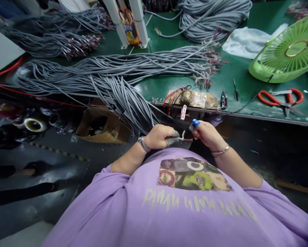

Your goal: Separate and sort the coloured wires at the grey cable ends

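Lowest in the frame, your purple shirt fills the foreground, and just above it, at the centre, your two hands meet in front of your chest. Your left hand, with a watch on its wrist, has its fingers closed around the end of a grey cable, which lies across the fist and points right. Thin wires stick out of that cable end towards your right hand, which wears a bracelet and a blue cap on one fingertip. Its fingers are curled in with the tips at the wires, but it is too small to tell whether they pinch them. Just beyond your hands, at the near edge of the green worktop, sits a tape-wrapped block. Left of it a cardboard box lies lower down. Further back, a bundle of grey cables stretches across the middle, with red-handled scissors at the right edge and a green fan in the upper right.
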`<state>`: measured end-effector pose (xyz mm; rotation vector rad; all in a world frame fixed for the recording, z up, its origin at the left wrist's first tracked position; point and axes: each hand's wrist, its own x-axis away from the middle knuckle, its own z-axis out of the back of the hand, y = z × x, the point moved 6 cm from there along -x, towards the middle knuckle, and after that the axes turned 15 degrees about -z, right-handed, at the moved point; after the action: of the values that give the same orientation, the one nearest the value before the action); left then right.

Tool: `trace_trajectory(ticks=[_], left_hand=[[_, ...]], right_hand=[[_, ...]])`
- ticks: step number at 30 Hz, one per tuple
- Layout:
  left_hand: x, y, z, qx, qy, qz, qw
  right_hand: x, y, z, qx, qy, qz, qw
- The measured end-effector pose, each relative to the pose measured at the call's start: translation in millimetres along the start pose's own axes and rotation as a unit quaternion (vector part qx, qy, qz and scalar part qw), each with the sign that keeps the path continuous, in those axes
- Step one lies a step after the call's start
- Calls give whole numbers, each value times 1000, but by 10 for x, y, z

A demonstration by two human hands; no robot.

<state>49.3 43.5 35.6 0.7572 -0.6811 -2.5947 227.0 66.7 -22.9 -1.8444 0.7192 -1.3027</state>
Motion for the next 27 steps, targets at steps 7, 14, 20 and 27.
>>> trace_trajectory(ticks=[7, 14, 20, 27], left_hand=[[-32, 43, -67, -114, -16, -44, 992], [13, -3, 2, -109, -1, -27, 994], [100, -28, 74, -30, 56, -37, 997], [178, -182, 175, -77, 233, 29, 969]], right_hand=[[125, 45, -220, 163, -136, -48, 976], [11, -56, -361, 64, -19, 18, 998], [-217, -21, -16, -130, 87, 4, 988], [-427, -64, -123, -115, -41, -90, 988]])
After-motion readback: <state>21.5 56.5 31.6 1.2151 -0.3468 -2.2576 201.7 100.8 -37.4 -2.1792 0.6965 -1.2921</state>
